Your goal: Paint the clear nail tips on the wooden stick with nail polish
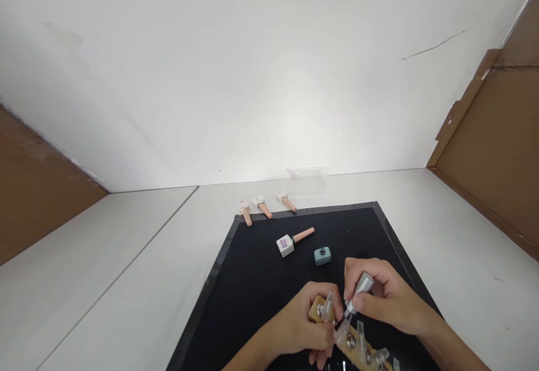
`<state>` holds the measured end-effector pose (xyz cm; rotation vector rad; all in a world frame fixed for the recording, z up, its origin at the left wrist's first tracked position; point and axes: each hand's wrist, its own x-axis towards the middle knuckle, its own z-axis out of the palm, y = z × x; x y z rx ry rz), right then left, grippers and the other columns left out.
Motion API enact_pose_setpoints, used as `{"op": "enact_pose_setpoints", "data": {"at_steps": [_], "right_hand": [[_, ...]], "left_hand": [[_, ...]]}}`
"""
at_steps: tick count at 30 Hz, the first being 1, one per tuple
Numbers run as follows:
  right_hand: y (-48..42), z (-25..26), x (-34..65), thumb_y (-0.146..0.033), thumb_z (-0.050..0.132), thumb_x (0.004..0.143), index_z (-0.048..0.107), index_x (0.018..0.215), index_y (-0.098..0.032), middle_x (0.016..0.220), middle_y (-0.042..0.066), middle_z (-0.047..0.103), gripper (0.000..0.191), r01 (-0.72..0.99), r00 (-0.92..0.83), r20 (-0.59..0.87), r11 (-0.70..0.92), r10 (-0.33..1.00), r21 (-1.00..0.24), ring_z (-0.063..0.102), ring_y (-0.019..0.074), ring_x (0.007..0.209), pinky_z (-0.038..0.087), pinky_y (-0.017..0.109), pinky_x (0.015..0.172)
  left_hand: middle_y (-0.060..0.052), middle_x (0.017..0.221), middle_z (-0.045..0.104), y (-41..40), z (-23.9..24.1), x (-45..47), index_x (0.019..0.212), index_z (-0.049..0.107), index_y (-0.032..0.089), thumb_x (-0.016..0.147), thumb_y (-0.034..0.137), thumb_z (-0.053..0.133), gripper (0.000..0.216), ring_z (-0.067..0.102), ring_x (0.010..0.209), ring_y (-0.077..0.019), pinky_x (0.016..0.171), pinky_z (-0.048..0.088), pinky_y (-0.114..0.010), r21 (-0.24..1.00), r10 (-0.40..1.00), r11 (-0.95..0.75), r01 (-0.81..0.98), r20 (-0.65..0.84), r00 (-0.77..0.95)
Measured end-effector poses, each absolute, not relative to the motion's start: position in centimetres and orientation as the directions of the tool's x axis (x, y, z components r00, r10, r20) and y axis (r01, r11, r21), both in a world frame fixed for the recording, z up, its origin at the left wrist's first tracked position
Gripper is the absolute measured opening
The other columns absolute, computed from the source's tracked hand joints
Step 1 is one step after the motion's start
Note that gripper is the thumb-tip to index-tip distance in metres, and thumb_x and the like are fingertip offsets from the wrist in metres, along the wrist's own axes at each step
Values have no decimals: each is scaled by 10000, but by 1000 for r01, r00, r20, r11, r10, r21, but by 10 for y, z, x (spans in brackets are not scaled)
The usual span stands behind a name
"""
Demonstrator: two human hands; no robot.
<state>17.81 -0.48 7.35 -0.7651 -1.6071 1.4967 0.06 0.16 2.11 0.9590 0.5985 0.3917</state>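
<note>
Both hands low in the frame, right of centre, close together. Left hand (309, 326) curled around a tan holder (315, 308) that carries clear nail tips (361, 338); more tan strip runs toward the bottom edge, and whether it is one piece with the gripped end I cannot tell, fingers being in the way. Right hand (389, 301) pinches a silver brush handle (362, 287) between thumb and fingers, tilted, its dark end down at one of the tips beside the left hand; exact contact too small to judge.

Just above the hands, a small green bottle (322, 257), uncapped, upright. Left of it, a white bottle (285, 246) with a peach cap lies on its side, purple print on the label.

Beneath all this: a black mat (248, 292), grey-bordered, filling the lower centre. Three more white bottles (258, 201) with peach caps lie about its upper left edge, caps overlapping the border.

Tabletop (147, 270) white, a dark seam slanting through the lower left. Clear plastic piece (306, 173) at its back edge, against a white wall (269, 79), scuffed, with a thin dark line upper right. Brown panels (492, 157) flank left and right.
</note>
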Motion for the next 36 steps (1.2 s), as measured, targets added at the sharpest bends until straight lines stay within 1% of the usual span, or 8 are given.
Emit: {"op": "enact_pose_setpoints", "data": {"at_steps": [4,7,13,16,22,28,32,36], "right_hand": [[-5,71,179,-511,583,832,511,619,-194,580,-38,408,389,-17,-391,104,106,914,-994,341,122,536,285,250,499],[-5,70,178,-525,594,819,502,615,-195,596,-38,400,399,-77,-349,137,117,927,-990,352,125,546,293,251,509],[-7,74,177,-506,600,829,555,655,-178,619,-38,412,373,-85,-441,199,180,875,-980,343,111,537,268,254,519],[-6,73,177,-505,585,839,519,619,-181,606,-43,398,398,-45,-393,164,159,905,-986,327,108,527,253,245,503],[-4,71,177,-499,617,820,566,656,-185,618,-37,424,358,-159,-377,220,171,900,-972,365,120,557,283,250,527],[-5,70,178,-483,603,837,539,630,-188,610,-40,417,366,-100,-366,154,126,918,-987,346,117,547,274,250,522],[-5,69,179,-472,611,835,572,665,-196,619,-36,427,327,-168,-359,234,184,903,-969,378,128,572,294,256,539],[-6,72,179,-486,584,848,579,656,-183,620,-33,433,359,-92,-430,235,216,872,-972,368,118,545,287,256,524]], "left_hand": [[58,417,555,0,18,-2,678,510,149,616,263,749,272,461,276,-52,252,331,-107,850,562,519,-90,-260,785],[58,420,559,-1,17,-4,659,511,143,617,227,744,251,463,275,-47,250,334,-100,849,564,517,-108,-243,790],[67,416,559,-2,17,-4,679,508,146,615,204,733,241,457,261,-42,250,350,-95,836,554,532,-130,-228,801],[68,419,552,-2,17,-4,660,502,148,637,218,729,240,439,248,-34,242,332,-94,847,561,511,-143,-203,802],[66,410,552,-1,19,-4,662,505,149,624,263,750,273,429,241,-36,233,321,-97,847,563,511,-147,-201,801],[54,413,553,-2,15,-5,650,509,147,626,315,770,311,431,246,-40,229,320,-103,852,575,499,-158,-190,795],[51,406,550,0,18,-6,637,508,143,614,353,782,346,429,252,-33,242,342,-99,846,573,508,-162,-192,796],[40,409,564,1,18,-5,641,513,139,573,393,803,391,457,267,-43,247,359,-99,832,570,533,-151,-221,791]]}}
